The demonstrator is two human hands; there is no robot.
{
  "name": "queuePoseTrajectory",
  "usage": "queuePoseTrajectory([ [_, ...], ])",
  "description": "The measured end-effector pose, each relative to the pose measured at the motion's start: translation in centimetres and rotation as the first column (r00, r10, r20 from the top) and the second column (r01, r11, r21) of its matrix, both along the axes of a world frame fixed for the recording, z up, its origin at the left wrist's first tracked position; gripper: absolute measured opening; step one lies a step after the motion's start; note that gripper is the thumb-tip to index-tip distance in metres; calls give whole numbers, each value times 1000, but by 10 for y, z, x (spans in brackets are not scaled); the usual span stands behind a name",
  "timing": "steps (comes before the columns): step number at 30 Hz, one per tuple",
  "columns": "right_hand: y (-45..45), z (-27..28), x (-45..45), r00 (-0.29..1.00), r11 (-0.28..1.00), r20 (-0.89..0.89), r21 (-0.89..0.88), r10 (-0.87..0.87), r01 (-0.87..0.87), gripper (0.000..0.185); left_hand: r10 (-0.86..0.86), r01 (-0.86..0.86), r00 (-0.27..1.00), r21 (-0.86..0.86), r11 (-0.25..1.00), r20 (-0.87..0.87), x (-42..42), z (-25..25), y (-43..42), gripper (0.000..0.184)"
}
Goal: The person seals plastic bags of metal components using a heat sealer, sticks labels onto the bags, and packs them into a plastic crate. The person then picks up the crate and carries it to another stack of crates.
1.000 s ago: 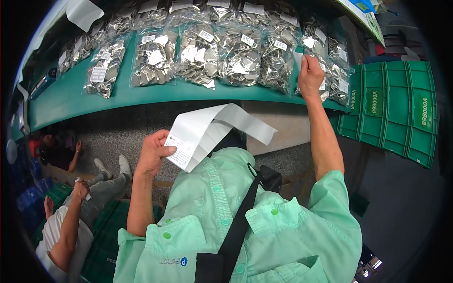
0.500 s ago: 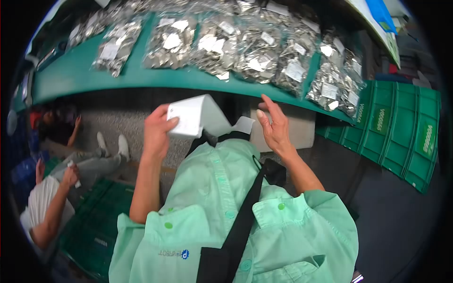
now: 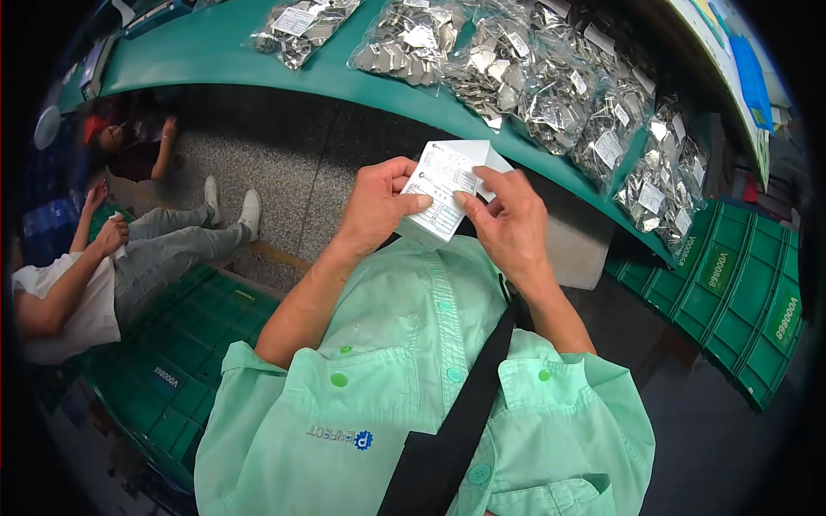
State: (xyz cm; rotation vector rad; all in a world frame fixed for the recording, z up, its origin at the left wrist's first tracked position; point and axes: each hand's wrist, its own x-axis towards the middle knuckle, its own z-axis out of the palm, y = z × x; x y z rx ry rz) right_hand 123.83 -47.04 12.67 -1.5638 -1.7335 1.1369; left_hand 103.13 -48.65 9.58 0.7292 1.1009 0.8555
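A folded strip of white printed labels (image 3: 441, 191) is between my hands, in front of my chest. My left hand (image 3: 376, 209) is closed on its left side, thumb lying over the front. At the right side, my right hand (image 3: 513, 222) has its thumb and index finger on the printed face, with part of the strip bent behind its fingers. Beyond the strip, clear plastic bags of flat metal pieces (image 3: 499, 64) lie in a row on the green tabletop (image 3: 206, 64). White labels show on several of these bags.
Green plastic crates (image 3: 718, 292) stand at the right, below the table. More green crates (image 3: 194, 357) are at the left, by a seated person (image 3: 77, 284) in a white shirt. Another person (image 3: 138, 150) is farther back. A pale box (image 3: 568, 245) sits under the table edge.
My right hand has come in from the right and taken hold of the label strip. The strip, previously hanging loose from my left hand, is now gathered between both. The view has shifted left.
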Motion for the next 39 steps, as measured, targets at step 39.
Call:
queuePoseTrajectory([
  [39,44,-98,84,824,869,547,468,-144,-159,46,228,-221,973,-189,957,18,-48,-35,1,31],
])
